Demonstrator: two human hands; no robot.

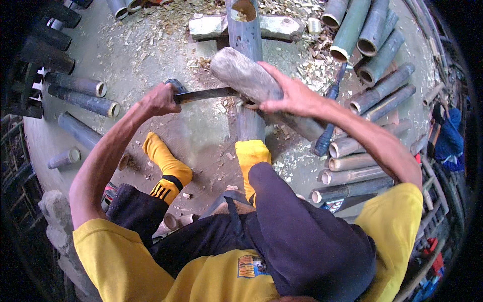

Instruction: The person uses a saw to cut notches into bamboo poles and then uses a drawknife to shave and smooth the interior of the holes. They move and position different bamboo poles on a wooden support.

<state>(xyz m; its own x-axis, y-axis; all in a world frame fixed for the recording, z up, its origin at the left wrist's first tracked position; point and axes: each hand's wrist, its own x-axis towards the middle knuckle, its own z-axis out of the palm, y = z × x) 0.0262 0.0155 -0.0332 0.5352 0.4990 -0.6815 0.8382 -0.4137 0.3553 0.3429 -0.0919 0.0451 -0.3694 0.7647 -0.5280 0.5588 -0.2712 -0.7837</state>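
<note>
My left hand [162, 99] is closed round the dark handle of a large knife [209, 94], whose blade points right to the bamboo tube [246, 43]. My right hand [294, 94] grips a thick wooden club [244, 70] slanting across the tube. The club hides the blade's tip, so I cannot tell whether they touch. Below the club shows part of a cut opening in the tube; another opening lies near its far end. The tube rests across a pale wooden block [209, 27], and my foot in a yellow sock [253, 151] presses on its near end.
A dark-blue-handled tool [329, 98] lies right of the tube. Several bamboo tubes [382, 90] lie along the right, with more tubes [85, 100] at the left. Wood chips [151, 30] litter the floor. My other yellow-socked foot [168, 158] stands on the floor.
</note>
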